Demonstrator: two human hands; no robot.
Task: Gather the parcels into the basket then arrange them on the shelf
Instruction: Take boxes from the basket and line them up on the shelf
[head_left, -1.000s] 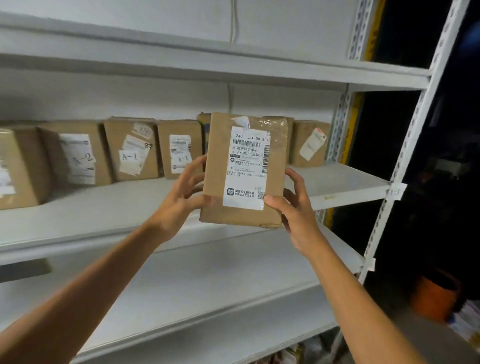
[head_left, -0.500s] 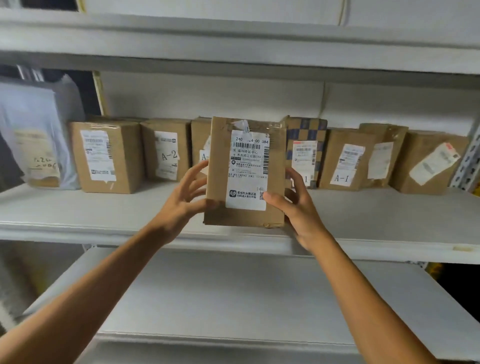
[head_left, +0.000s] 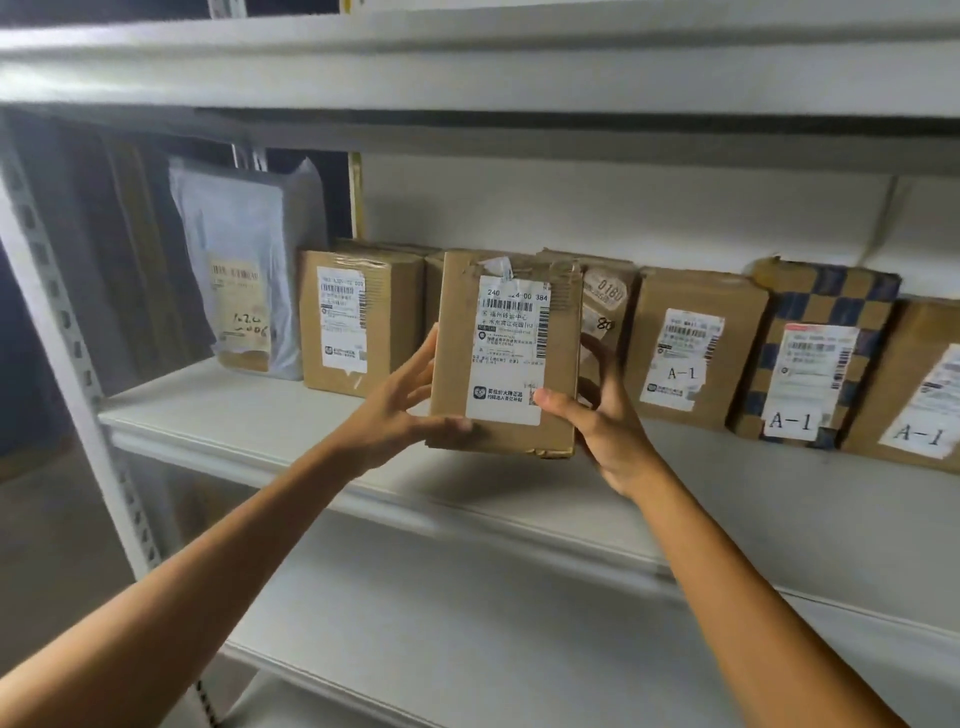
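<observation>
We hold a brown cardboard parcel with a white shipping label (head_left: 506, 358) upright at the centre of the view, lifted just above the front of a white metal shelf board (head_left: 249, 415). Our left hand (head_left: 400, 410) grips its nine o'clock edge, thumb across the bottom corner. Our right hand (head_left: 608, 421) grips the three o'clock edge, thumb on the label. Behind it a row of parcels (head_left: 691, 348) stands shelved, from a grey plastic mailer bag (head_left: 244, 260) at ten o'clock to a blue-checked carton (head_left: 815, 353) at three o'clock. The basket is out of view. We judge the gathering done and the shelving well along, with this parcel not yet placed.
</observation>
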